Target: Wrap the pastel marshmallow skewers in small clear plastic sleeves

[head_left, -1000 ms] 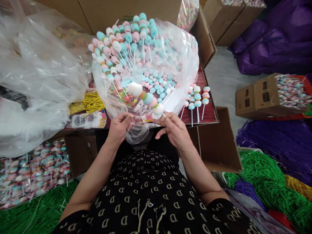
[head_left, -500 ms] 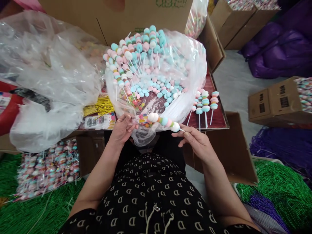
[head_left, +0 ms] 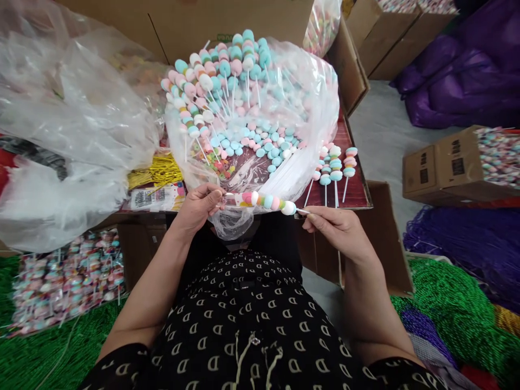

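Note:
A candy skewer [head_left: 273, 202] of white, blue, pink and green-edged sweets is stretched level between my hands. My right hand [head_left: 339, 223] pinches the bare end of its white stick. At the other end my left hand [head_left: 199, 208] is closed on a clear printed candy wrapper [head_left: 240, 199], whose far end reaches the skewer's first sweets. How far the skewer sits inside the wrapper I cannot tell. Below the left hand hangs the crumpled edge of a large clear plastic bag [head_left: 231, 225]. Unwrapped candy skewers [head_left: 335, 162] lie at the table's right edge.
Several more skewers [head_left: 233, 67] and loose round sweets [head_left: 276, 154] lie on the open plastic bag. Gold twist ties [head_left: 160, 170] and flat printed wrappers [head_left: 152, 199] are at the left. Wrapped skewers [head_left: 69, 281] are piled lower left. A cardboard box [head_left: 379, 238] stands at the right.
My right hand has moved a little to the right with its grip further along the stick. The wrapper is now stretched straighter, up to the skewer's left end. My left hand has closed more tightly.

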The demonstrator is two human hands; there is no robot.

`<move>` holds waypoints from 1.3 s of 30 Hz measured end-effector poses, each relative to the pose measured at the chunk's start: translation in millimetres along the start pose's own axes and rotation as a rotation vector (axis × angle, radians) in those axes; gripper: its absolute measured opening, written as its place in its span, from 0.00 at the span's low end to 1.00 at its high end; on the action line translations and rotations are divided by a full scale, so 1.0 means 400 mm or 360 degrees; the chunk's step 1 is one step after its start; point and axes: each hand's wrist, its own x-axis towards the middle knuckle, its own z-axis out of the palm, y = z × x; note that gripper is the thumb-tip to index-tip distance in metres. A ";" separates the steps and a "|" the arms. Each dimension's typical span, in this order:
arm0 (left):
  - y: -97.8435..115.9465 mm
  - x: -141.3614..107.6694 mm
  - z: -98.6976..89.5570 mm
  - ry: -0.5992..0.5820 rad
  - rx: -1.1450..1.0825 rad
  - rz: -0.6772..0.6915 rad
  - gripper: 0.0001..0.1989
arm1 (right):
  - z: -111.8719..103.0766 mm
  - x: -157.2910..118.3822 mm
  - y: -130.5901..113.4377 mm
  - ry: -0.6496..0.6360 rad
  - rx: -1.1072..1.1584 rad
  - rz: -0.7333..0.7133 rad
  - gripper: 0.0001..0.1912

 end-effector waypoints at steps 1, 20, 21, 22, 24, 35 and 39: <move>0.004 0.002 -0.001 -0.0031 0.0046 0.0013 0.21 | -0.001 0.002 0.000 -0.0030 0.0010 0.0008 0.17; 0.062 -0.013 0.062 -0.0117 -0.0134 0.0237 0.34 | 0.133 0.016 0.028 0.0050 0.0436 0.0204 0.21; 0.069 -0.017 0.076 -0.0103 -0.0208 0.0273 0.37 | 0.149 0.018 0.028 0.0083 0.0492 0.0215 0.21; 0.073 -0.019 0.090 -0.0105 -0.0277 0.0308 0.39 | 0.166 0.021 0.026 0.0113 0.0546 0.0226 0.21; 0.075 -0.023 0.113 -0.0140 -0.0387 0.0350 0.41 | 0.198 0.028 0.021 0.0158 0.0645 0.0239 0.20; 0.063 -0.022 0.190 0.0034 -0.0345 0.0284 0.26 | 0.279 0.047 -0.010 0.0197 0.0816 0.0170 0.19; 0.054 -0.027 0.198 -0.0010 -0.0351 0.0229 0.24 | 0.298 0.057 -0.021 0.0176 0.0782 0.0120 0.21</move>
